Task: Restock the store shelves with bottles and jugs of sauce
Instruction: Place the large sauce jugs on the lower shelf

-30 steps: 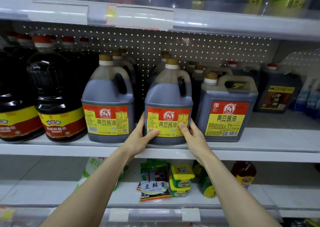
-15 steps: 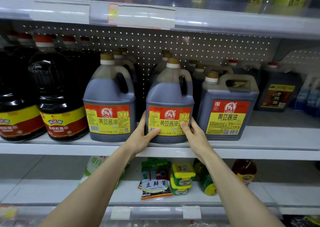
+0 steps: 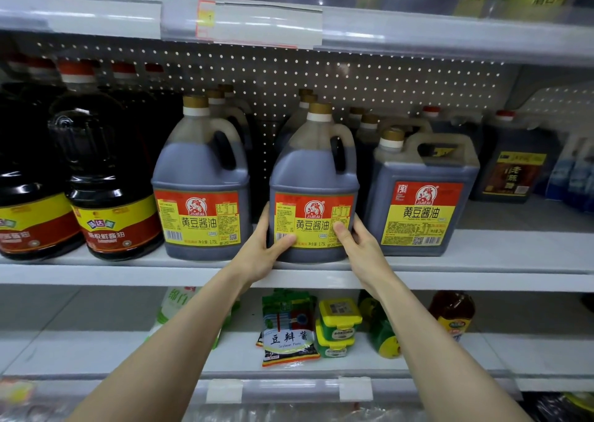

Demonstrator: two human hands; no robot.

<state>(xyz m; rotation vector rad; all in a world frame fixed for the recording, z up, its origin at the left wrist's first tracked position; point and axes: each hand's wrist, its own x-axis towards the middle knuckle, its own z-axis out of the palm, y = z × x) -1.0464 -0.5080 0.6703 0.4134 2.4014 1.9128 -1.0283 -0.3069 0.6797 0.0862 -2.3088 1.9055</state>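
A round soy sauce jug with a gold cap and a red and yellow label stands at the front of the middle shelf. My left hand clasps its lower left side, thumb on the label. My right hand clasps its lower right side, thumb also on the label. A matching jug stands to its left and a square jug of the same brand to its right. More gold-capped jugs stand behind them.
Dark round bottles with red caps fill the shelf's left end. A dark vinegar jug sits at the back right. On the shelf below lie a soybean paste pouch, stacked yellow-lidded tubs and small bottles. The upper shelf edge overhangs.
Both hands stay on the jug's lower sides. The jug has hardly shifted on the shelf; the view has moved slightly.
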